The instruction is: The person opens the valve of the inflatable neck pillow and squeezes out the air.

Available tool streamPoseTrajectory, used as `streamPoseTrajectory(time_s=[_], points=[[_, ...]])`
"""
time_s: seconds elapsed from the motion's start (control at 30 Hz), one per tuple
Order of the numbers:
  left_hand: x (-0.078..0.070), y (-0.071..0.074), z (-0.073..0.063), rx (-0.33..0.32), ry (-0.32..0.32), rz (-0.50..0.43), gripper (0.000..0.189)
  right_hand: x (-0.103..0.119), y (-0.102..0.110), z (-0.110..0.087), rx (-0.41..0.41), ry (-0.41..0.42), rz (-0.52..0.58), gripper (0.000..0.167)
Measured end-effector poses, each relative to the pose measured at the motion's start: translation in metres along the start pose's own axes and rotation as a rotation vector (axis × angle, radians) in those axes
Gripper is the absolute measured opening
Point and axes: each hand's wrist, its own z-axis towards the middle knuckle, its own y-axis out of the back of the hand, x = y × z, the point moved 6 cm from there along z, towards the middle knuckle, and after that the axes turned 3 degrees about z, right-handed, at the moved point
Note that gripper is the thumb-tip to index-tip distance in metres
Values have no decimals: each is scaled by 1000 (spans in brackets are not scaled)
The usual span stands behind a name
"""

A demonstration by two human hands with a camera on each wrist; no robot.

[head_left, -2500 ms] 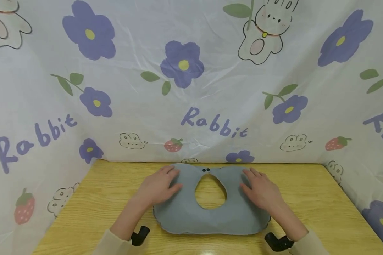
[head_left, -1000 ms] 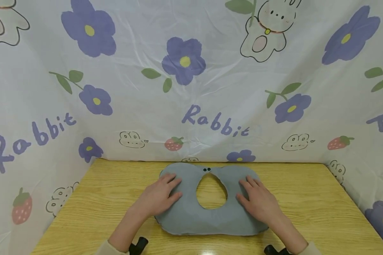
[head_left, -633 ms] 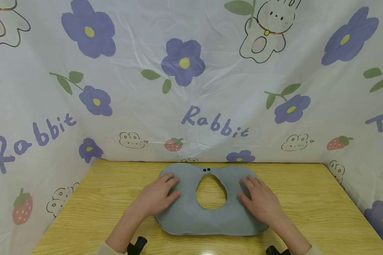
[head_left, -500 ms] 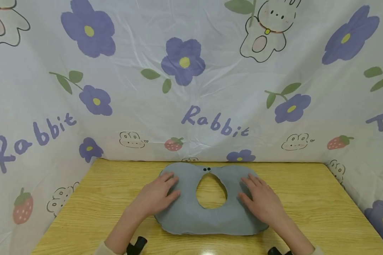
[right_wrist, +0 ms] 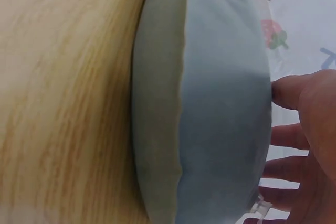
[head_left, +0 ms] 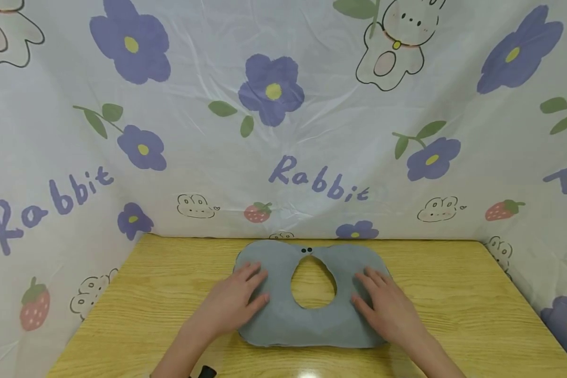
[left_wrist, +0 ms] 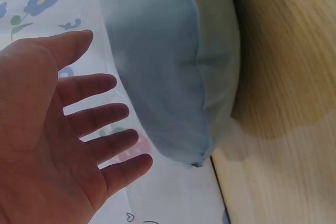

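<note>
A grey-blue inflated neck pillow lies flat on the table, its round opening in the middle and two dark snaps at the far edge, where its ends meet. Over its left side, my left hand has its fingers spread. In the left wrist view, those fingers stretch loosely just above the pillow's upper face. My right hand is at the opposite side, thumb and fingertips right at the top surface in the right wrist view. Close to these fingers a clear valve sticks out.
The wood-grain table extends to both sides of the pillow. A white cloth with flowers, rabbits and strawberries hangs behind it and along both sides. A black wrist-worn piece shows at the bottom edge below my left forearm.
Both hands have drawn slightly back toward me over the pillow. Compared with the oldest frame, they sit lower on its sides. The pillow stays nearly in place.
</note>
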Motion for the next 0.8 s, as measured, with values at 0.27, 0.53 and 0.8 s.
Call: streamPoseTrajectory(time_s=[0.27, 0.53, 0.8], points=[[1, -7, -3, 8, 3, -23, 51, -4, -6, -1, 43, -20, 3, 51], [3, -12, -2, -8, -4, -14, 50, -7, -10, -1, 51, -38, 8, 51], [3, -14, -3, -8, -7, -18, 50, -8, -12, -3, 29, -36, 2, 51]])
